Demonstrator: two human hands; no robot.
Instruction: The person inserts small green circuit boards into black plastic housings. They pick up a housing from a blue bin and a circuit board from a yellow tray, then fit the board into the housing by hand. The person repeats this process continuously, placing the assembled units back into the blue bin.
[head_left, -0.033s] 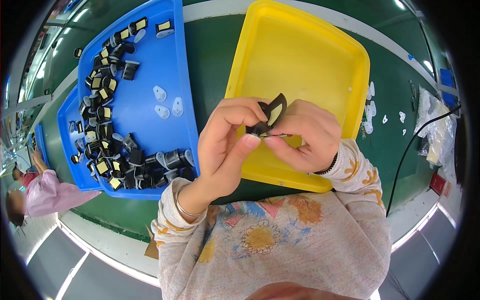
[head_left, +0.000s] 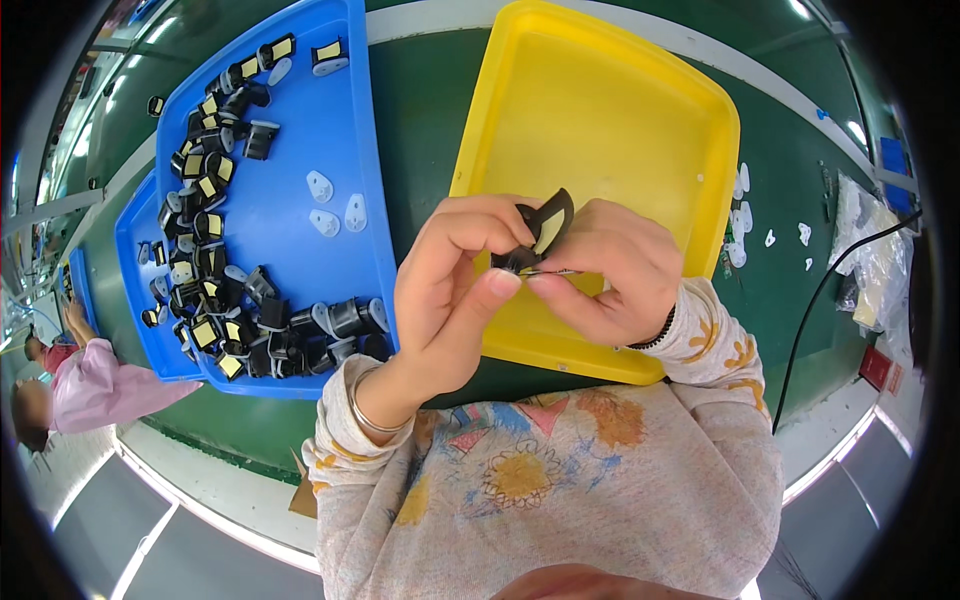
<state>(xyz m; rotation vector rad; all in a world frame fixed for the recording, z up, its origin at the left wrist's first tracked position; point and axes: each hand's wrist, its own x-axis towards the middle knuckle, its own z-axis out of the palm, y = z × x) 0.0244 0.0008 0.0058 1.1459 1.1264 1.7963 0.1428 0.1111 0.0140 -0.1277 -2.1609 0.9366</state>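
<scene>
Over the near left part of the yellow tray, my left hand is closed, thumb and fingers pinching a black curved plastic part with a pale yellow patch on its inner face. My right hand is also closed, its thumb and forefinger pinched on a small thin strip at the part's lower edge. What the strip is, I cannot make out. The fingertips of both hands nearly meet there. The fingers hide much of the black part.
The yellow tray lies beneath my hands. To the left, a blue tray holds many similar black parts and loose pale grey teardrop-shaped pieces. More pale pieces, clear plastic bags and a black cable lie right. Another person is far left.
</scene>
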